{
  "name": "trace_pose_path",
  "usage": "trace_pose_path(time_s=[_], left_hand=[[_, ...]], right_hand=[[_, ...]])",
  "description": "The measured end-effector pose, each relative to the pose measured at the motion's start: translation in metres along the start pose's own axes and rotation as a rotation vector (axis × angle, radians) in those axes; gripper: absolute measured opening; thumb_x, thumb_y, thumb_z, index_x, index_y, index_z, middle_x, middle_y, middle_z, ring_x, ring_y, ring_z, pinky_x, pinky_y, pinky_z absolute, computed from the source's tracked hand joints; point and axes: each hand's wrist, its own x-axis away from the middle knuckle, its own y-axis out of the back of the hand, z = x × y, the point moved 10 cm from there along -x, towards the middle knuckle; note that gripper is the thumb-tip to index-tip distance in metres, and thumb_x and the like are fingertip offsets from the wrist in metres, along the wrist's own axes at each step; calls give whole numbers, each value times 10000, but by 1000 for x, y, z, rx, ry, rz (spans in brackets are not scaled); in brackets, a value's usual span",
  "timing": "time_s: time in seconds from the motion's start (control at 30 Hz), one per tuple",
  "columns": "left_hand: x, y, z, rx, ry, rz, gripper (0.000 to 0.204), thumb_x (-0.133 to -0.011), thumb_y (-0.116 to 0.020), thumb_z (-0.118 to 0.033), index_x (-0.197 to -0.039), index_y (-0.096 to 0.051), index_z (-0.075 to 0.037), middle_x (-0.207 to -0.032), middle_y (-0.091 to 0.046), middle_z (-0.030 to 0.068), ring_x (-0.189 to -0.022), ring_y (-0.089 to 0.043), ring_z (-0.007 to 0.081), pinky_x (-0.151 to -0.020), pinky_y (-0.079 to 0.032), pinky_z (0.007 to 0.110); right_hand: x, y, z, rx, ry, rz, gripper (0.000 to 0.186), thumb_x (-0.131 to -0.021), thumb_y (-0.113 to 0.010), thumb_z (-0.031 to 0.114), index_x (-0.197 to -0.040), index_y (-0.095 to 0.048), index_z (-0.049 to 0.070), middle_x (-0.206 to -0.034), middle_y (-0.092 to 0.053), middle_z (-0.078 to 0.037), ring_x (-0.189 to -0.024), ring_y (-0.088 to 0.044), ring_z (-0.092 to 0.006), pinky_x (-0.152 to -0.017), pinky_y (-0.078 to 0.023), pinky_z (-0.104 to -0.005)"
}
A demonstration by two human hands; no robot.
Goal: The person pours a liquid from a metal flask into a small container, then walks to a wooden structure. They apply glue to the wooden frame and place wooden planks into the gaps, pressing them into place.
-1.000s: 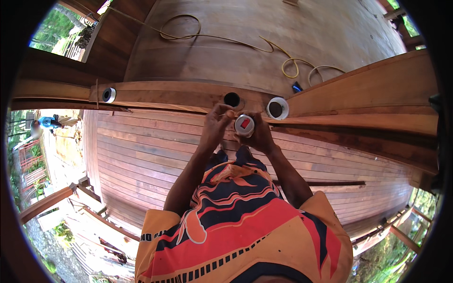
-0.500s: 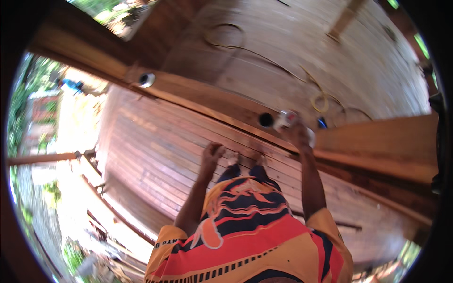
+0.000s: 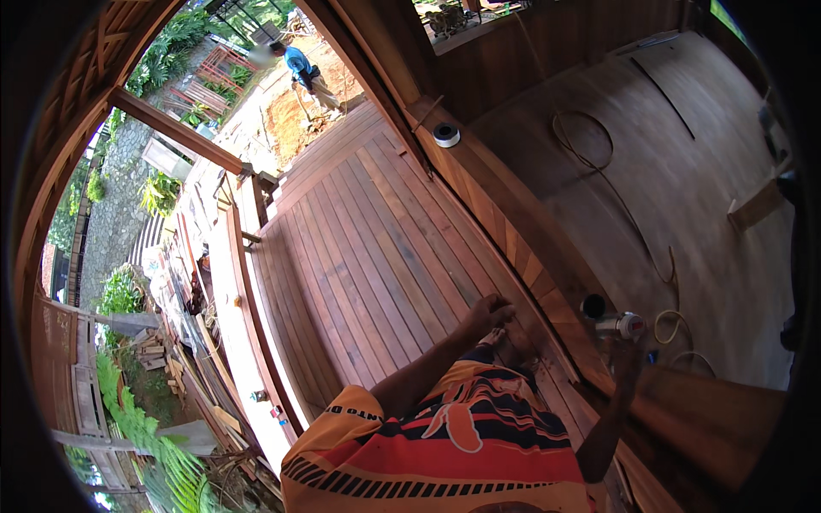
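At the wooden sill, my right hand [image 3: 629, 357] is closed round a white and silver cylindrical object with a red mark [image 3: 622, 325]. Its exact kind is unclear, and my fingers are mostly in shadow. Just beyond it on the sill is a round black opening or cup [image 3: 593, 306]. My left hand [image 3: 491, 314] hangs over the deck in front of my body, fingers loosely bent and apart, nothing visible in it. Farther along the sill sits a white round container with a dark centre [image 3: 445, 134].
Planked decking [image 3: 368, 256] lies left of the sill. Beyond the sill, a yellowish cord [image 3: 599, 167] winds over a pale floor [image 3: 624, 222]. A railing [image 3: 256, 342] edges the deck. At the far end a person in a blue shirt [image 3: 299, 68] stands on bare soil.
My view has swung left and up, bringing the person and the railing into sight. My right hand stays at the sill with the cylindrical object; my left hand remains over the deck.
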Motion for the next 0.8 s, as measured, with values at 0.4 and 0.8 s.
trace_pose_path(time_s=[0.4, 0.8], left_hand=[[-2, -8, 33, 251, 124, -26, 306, -1046, -627, -206, -1234, -584, 32, -1072, -684, 95, -939, -685, 176, -889, -566, 334], [39, 117, 132, 127, 128, -301, 351, -973, -697, -280, -1129, -654, 32, -984, -707, 84, -888, -687, 191, -774, -559, 346]], right_hand=[[52, -11, -8, 733, 4, 333, 1212, -604, -956, 338, -1609, -305, 145, -1602, -354, -246, -1489, -310, -503, -1193, -289, -659], [75, 0, 35, 620, -139, 384, 1050, -663, -891, 190, -1557, -347, 101, -1556, -371, -286, -1455, -344, -515, -1176, -320, -653]])
